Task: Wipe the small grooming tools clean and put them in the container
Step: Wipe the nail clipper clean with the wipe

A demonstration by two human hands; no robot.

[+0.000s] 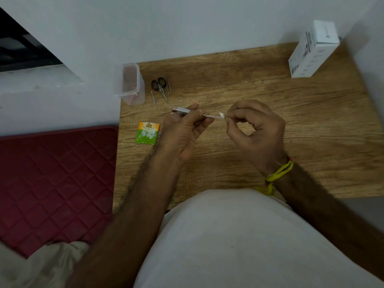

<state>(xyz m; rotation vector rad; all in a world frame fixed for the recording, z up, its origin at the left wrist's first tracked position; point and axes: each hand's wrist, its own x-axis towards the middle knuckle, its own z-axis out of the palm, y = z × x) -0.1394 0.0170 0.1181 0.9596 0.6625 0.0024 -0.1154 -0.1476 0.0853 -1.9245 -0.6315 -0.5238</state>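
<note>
Container (131, 84) of clear plastic stands upright at the upper left of the wooden table (270, 113), right at the table's left edge, with something reddish inside it that you cannot make out. Just right of it lie the waiting tools: a thin metal pick (154, 100), small black-handled scissors (160, 86) and slim tweezers (168, 83), the three close together but apart from the container. Below them, left of centre, an orange-and-green wipe sachet (147, 133) lies flat on the wood. At the middle of the frame your left hand (182, 129) is raised above the table, its fingers and thumb curled round a metal nail clipper (185, 111) whose folded-out blade (212, 116) points right. Your right hand (255, 127) meets it there, thumb and forefinger pinching a small white wipe (222, 115) onto the blade's tip, the other fingers curled in. A yellow thread band (279, 173) circles your right wrist. At the upper right of the frame a white carton (311, 50) stands on the table's far corner.
</note>
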